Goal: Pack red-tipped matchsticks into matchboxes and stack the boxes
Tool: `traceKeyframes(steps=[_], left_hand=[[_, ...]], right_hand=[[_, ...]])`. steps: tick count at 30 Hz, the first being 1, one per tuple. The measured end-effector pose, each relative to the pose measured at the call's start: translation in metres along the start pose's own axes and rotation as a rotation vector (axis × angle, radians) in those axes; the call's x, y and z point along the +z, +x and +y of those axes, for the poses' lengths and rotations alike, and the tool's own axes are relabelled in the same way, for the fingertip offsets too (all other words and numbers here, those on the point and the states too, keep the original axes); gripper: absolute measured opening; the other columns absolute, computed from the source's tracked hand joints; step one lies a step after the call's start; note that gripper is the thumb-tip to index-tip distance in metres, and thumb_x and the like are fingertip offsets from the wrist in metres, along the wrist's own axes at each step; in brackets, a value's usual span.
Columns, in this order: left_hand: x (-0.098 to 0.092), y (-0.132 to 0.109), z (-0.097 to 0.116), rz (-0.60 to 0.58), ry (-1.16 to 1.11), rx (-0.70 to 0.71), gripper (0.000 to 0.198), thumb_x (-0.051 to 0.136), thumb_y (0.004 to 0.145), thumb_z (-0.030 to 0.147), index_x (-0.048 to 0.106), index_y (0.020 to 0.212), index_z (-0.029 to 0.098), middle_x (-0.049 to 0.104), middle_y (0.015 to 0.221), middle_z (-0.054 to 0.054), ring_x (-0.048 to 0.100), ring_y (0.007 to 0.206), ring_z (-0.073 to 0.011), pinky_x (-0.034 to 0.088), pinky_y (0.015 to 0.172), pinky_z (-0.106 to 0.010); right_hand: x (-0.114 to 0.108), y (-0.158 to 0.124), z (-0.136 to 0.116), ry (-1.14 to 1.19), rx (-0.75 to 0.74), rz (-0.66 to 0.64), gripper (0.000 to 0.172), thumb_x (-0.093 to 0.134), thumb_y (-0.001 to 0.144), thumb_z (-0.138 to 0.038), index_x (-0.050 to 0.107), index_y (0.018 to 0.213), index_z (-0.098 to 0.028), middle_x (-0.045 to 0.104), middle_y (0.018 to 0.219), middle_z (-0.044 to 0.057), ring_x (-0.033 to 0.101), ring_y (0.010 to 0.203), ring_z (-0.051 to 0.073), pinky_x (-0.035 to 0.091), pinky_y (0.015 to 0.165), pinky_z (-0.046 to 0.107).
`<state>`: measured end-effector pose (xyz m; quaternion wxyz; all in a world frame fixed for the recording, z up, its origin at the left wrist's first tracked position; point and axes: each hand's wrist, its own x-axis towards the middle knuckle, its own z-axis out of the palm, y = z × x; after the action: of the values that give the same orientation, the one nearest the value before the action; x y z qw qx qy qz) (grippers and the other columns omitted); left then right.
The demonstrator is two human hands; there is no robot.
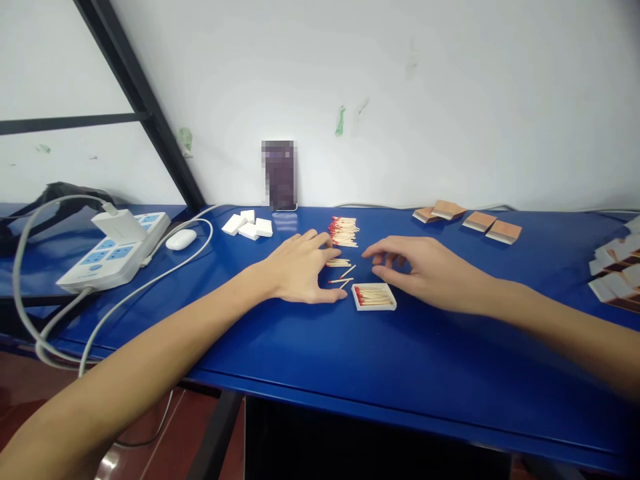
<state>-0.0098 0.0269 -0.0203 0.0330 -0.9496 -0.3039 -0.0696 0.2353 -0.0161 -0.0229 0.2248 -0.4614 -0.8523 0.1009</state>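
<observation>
A white matchbox tray (374, 297) filled with red-tipped matches lies on the blue table (350, 360). My left hand (300, 270) rests palm down just left of it, fingers stretched over a few loose matches (343, 273). My right hand (420, 270) hovers just right of and behind the tray, fingers curved and apart, holding nothing that shows. A bigger pile of matches (344, 231) lies behind both hands.
Several white empty trays (249, 225) sit at the back left. Brown matchbox sleeves (467, 219) lie at the back right, and closed boxes (617, 273) are stacked at the right edge. A power strip (117, 250) with cables and a white earbud case (181, 239) are at the left.
</observation>
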Motion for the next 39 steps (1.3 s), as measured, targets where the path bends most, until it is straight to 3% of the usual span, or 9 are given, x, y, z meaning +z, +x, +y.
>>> traceKeyframes(steps=[5,8,15,23,29,35,39], left_hand=[[-0.003,-0.001,-0.001,-0.056,0.002,-0.014,0.071,0.053,0.082,0.070,0.065,0.124,0.014,0.059,0.111,-0.012,0.053,0.098,-0.0267,0.042,0.085,-0.039],[-0.006,-0.002,-0.004,-0.051,-0.027,-0.011,0.065,0.057,0.082,0.067,0.067,0.120,0.015,0.059,0.109,-0.011,0.054,0.095,-0.0246,0.042,0.081,-0.036],[-0.005,-0.001,-0.008,-0.005,-0.120,0.028,0.042,0.059,0.086,0.054,0.072,0.100,0.017,0.061,0.097,-0.007,0.057,0.089,-0.0225,0.041,0.074,-0.032],[0.001,0.002,-0.013,0.035,-0.225,0.012,0.031,0.057,0.093,0.044,0.075,0.102,0.020,0.062,0.090,-0.005,0.058,0.078,-0.0166,0.041,0.068,-0.029],[0.004,0.004,-0.012,0.072,-0.259,-0.002,0.021,0.058,0.093,0.031,0.073,0.095,0.017,0.065,0.090,-0.005,0.059,0.076,-0.0155,0.043,0.070,-0.029],[0.009,0.004,-0.012,0.090,-0.221,0.018,0.021,0.055,0.095,0.031,0.070,0.095,0.016,0.065,0.091,-0.005,0.058,0.075,-0.0154,0.043,0.068,-0.029],[0.007,0.003,-0.011,0.080,-0.140,0.026,0.026,0.051,0.097,0.035,0.069,0.099,0.016,0.065,0.094,-0.006,0.060,0.085,-0.0192,0.044,0.074,-0.031]], right_hand=[[-0.002,0.027,0.005,0.025,0.071,-0.215,0.022,0.060,0.085,-0.037,0.072,0.096,-0.021,0.067,0.069,0.000,0.059,0.060,0.014,0.043,0.057,0.027],[0.001,0.034,0.003,0.052,0.073,-0.254,0.021,0.061,0.084,-0.038,0.072,0.088,-0.021,0.064,0.064,-0.001,0.056,0.056,0.013,0.041,0.056,0.027],[0.006,0.037,-0.006,0.044,0.077,-0.262,0.018,0.059,0.084,-0.034,0.071,0.079,-0.020,0.059,0.060,-0.001,0.049,0.055,0.012,0.037,0.055,0.027],[0.000,0.044,-0.015,-0.001,0.043,-0.242,0.021,0.059,0.084,-0.035,0.074,0.078,-0.022,0.057,0.059,-0.002,0.046,0.052,0.011,0.031,0.051,0.027],[0.002,0.043,-0.010,-0.027,0.022,-0.232,0.033,0.061,0.084,-0.048,0.077,0.096,-0.022,0.058,0.056,-0.002,0.049,0.050,0.012,0.035,0.053,0.028],[0.015,0.045,-0.011,-0.022,-0.015,-0.206,0.028,0.058,0.089,-0.041,0.079,0.087,-0.021,0.065,0.062,0.000,0.051,0.054,0.012,0.036,0.057,0.028],[0.018,0.047,-0.012,-0.011,0.019,-0.207,0.026,0.059,0.088,-0.039,0.075,0.081,-0.020,0.064,0.063,0.000,0.051,0.056,0.013,0.036,0.056,0.027]])
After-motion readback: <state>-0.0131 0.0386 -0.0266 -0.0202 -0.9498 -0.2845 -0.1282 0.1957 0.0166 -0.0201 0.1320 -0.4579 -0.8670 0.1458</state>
